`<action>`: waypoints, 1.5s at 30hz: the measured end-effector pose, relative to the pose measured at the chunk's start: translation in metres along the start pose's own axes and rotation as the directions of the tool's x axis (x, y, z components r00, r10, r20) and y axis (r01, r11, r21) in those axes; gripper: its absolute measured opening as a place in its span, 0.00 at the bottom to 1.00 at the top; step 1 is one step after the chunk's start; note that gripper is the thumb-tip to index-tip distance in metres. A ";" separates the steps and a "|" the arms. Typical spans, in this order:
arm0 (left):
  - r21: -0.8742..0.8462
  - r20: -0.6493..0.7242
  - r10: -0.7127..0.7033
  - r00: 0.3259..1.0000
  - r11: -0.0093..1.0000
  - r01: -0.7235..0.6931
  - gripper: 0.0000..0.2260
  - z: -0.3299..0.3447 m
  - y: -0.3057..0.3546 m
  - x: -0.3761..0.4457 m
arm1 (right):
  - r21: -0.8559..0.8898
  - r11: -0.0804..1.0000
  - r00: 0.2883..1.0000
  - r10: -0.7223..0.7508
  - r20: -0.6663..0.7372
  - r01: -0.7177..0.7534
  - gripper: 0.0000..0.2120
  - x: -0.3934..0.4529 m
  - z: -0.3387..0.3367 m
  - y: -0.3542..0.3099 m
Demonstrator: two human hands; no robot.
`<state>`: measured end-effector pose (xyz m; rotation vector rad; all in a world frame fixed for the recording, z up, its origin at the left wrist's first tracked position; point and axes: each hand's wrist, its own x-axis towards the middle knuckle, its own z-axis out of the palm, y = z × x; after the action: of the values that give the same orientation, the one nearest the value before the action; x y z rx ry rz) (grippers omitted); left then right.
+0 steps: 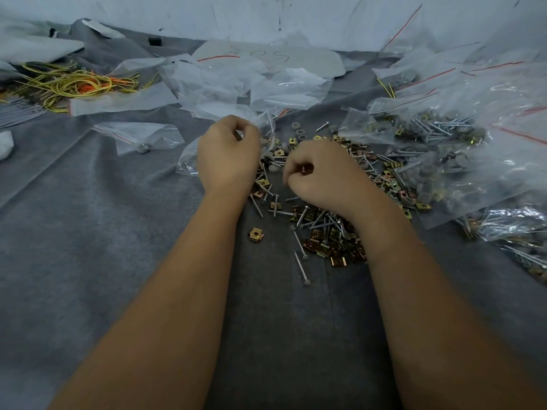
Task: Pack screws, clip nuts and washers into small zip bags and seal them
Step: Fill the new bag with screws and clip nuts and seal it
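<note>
My left hand pinches the mouth of a small clear zip bag, which also shows under my wrist at the left. My right hand hovers over the loose pile with fingers curled around a brass clip nut. Beneath both hands lies a heap of gold clip nuts, silver screws and grey washers on grey felt. One clip nut lies apart to the left of the heap.
Filled zip bags of hardware are heaped at the right. Empty bags with red seal lines spread across the back, and one bag holding a single piece lies left. Yellow and orange wires sit far left. A white wall stands behind.
</note>
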<state>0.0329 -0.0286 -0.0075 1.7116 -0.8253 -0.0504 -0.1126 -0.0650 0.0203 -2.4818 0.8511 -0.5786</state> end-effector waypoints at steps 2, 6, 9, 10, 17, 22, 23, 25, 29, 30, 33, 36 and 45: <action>0.008 -0.002 -0.004 1.000 1.000 0.004 0.07 0.000 0.000 0.000 | 0.020 1.000 0.991 -0.001 0.134 -0.002 0.16 -0.001 -0.002 -0.004; 0.002 0.001 0.003 1.000 1.000 -0.003 0.07 0.001 0.000 0.000 | 0.046 0.999 0.978 -0.030 0.205 0.021 0.22 0.001 -0.001 -0.004; 0.004 0.004 0.007 1.000 1.000 -0.007 0.07 0.001 0.000 0.001 | 0.026 0.999 0.974 -0.041 0.221 0.036 0.19 0.001 0.000 -0.003; 0.006 0.004 0.008 1.000 1.000 -0.008 0.07 0.001 0.000 0.001 | 0.018 0.999 0.973 -0.049 0.226 0.046 0.17 0.001 0.000 -0.003; -0.003 0.002 -0.005 1.000 1.000 0.005 0.08 0.002 -0.001 0.002 | 0.034 0.994 0.963 -0.110 0.245 0.105 0.12 0.001 0.007 -0.008; -0.007 0.013 -0.010 1.000 1.000 0.010 0.07 0.002 -0.001 0.002 | 0.048 0.993 0.977 -0.117 0.178 0.110 0.09 0.002 0.014 -0.008; -0.006 0.016 -0.013 1.000 1.000 0.013 0.07 0.001 -0.001 0.002 | 0.026 0.994 0.983 -0.108 0.147 0.105 0.09 0.002 0.015 -0.006; -0.027 0.039 -0.016 0.999 0.999 0.018 0.07 0.001 0.000 0.002 | 0.008 0.997 0.997 -0.071 0.033 0.071 0.08 0.002 0.014 -0.002; -0.129 0.198 0.064 0.978 0.991 -0.039 0.07 0.002 0.006 -0.003 | 0.098 0.994 0.951 -0.016 -0.308 0.048 0.07 0.003 0.010 0.003; -0.120 0.234 0.090 0.968 0.991 -0.063 0.08 0.003 0.006 -0.005 | 0.133 0.989 0.931 -0.006 -0.366 0.058 0.08 0.003 0.010 0.003; -0.113 0.283 0.125 0.951 0.989 -0.096 0.11 0.004 0.006 -0.007 | 0.153 0.986 0.907 0.009 -0.421 0.062 0.09 0.004 0.010 0.002; -0.122 0.282 0.114 0.953 0.989 -0.082 0.12 0.003 0.007 -0.007 | 0.126 0.992 0.929 0.015 -0.369 0.034 0.08 0.005 0.012 0.004; -0.031 0.153 0.012 0.988 0.999 -0.007 0.09 0.004 0.002 -0.002 | 0.145 0.985 0.980 0.118 -0.161 -0.095 0.16 0.000 -0.011 0.002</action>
<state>0.0289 -0.0309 -0.0075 1.6904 -0.9412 -0.1896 -0.1191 -0.0695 0.0280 -2.2727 0.9676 -0.7907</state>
